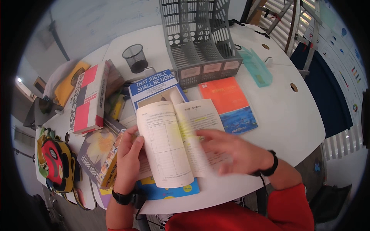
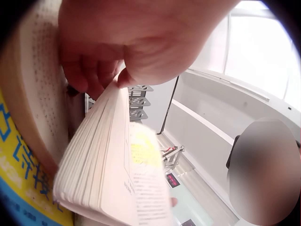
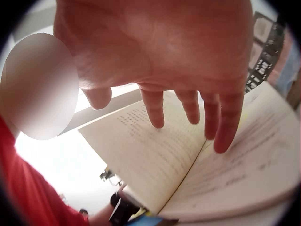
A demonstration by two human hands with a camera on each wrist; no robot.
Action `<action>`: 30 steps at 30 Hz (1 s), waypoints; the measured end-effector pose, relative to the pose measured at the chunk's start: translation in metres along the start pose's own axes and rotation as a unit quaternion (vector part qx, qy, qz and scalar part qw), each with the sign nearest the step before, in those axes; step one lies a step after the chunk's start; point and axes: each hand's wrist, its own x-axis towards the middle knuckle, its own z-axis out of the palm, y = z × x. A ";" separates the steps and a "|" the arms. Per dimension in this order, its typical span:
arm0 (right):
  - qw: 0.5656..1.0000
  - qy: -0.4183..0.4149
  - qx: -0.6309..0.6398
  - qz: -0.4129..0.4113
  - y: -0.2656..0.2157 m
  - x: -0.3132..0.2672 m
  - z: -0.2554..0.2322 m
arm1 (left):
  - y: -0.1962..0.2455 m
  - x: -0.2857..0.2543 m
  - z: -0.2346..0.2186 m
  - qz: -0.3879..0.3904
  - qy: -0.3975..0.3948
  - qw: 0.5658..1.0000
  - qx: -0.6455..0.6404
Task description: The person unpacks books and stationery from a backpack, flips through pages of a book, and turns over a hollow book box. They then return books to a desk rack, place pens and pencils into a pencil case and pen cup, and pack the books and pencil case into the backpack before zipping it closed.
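An open book (image 1: 165, 154) with printed text, a ruled table and yellow highlighting is propped at the table's near side. My left hand (image 1: 129, 154) grips its left edge, and in the left wrist view the thumb and fingers pinch a thick stack of pages (image 2: 94, 160). A page between the halves is blurred. Over the right-hand page hovers my right hand (image 1: 235, 150), also blurred; in the right wrist view its fingers (image 3: 225, 125) are spread and relaxed above the paper. Beneath the book a blue-and-yellow cover (image 1: 192, 187) sticks out.
Behind the book lie a blue-and-white book (image 1: 152, 85) and an orange-and-blue book (image 1: 227, 102). Farther back stand a grey file rack (image 1: 208, 57) and a mesh pen cup (image 1: 135, 57). A thick red-and-white book (image 1: 90, 100) and a red-and-yellow bag (image 1: 58, 163) are on the left.
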 end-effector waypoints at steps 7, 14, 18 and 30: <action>0.987 -0.084 -0.099 -0.095 -0.027 0.011 0.037 | -0.011 0.006 -0.015 0.102 -0.026 0.994 -0.014; 0.983 -0.129 -0.109 -0.072 -0.025 0.012 0.036 | -0.003 0.001 -0.015 0.041 -0.005 0.998 -0.039; 0.994 -0.057 -0.034 -0.090 -0.015 0.010 0.026 | -0.005 0.004 -0.012 0.014 0.007 0.998 -0.061; 0.900 0.309 0.131 0.277 0.036 -0.001 0.001 | -0.009 0.005 -0.020 0.003 0.021 0.997 -0.076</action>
